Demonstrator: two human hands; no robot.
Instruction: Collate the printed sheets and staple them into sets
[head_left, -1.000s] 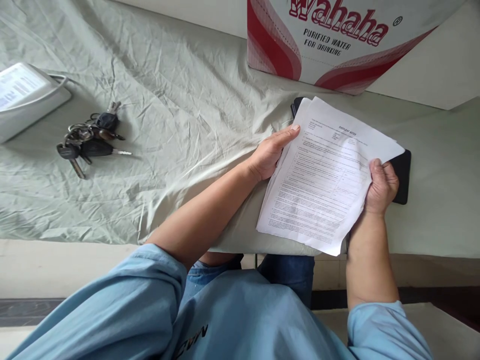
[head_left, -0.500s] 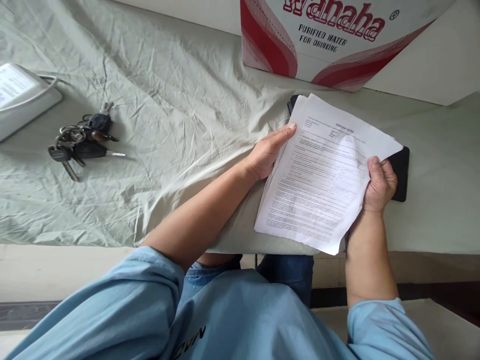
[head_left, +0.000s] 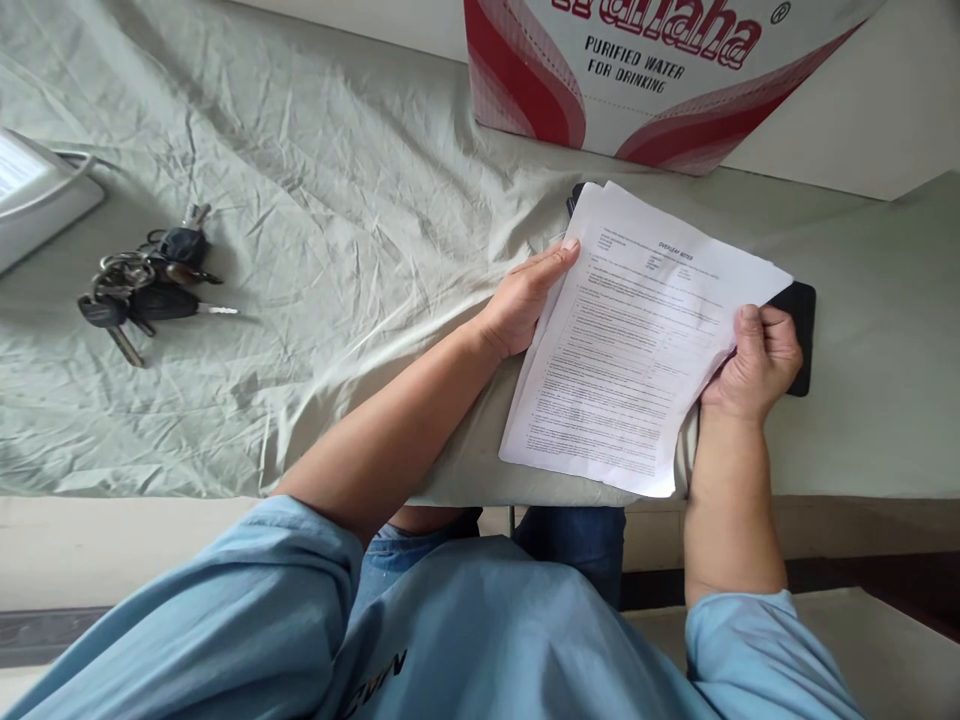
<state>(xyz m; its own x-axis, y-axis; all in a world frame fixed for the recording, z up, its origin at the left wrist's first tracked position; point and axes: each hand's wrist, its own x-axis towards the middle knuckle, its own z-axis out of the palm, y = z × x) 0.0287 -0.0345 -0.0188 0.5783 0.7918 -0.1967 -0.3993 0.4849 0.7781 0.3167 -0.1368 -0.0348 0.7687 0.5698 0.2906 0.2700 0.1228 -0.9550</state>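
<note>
Right of centre in the frame, both hands hold a sheaf of printed papers [head_left: 630, 340] tilted above the counter [head_left: 337, 200], which is draped in a wrinkled pale green cloth. The left hand [head_left: 525, 300] lies along the sheaf's left edge, fingers stretched flat against it and thumb tucked behind. The right hand [head_left: 757, 360] pinches the right edge, thumb on top of the sheets and fingers curled underneath. Under the papers a black flat object [head_left: 801, 320] rests on the cloth, showing just beside the right hand. At the top of the frame stands a red and white carton [head_left: 637, 80] printed with "purified water for drinking". At the left lies a bunch of keys [head_left: 142, 285], and in the upper left corner a white device [head_left: 30, 200].
</note>
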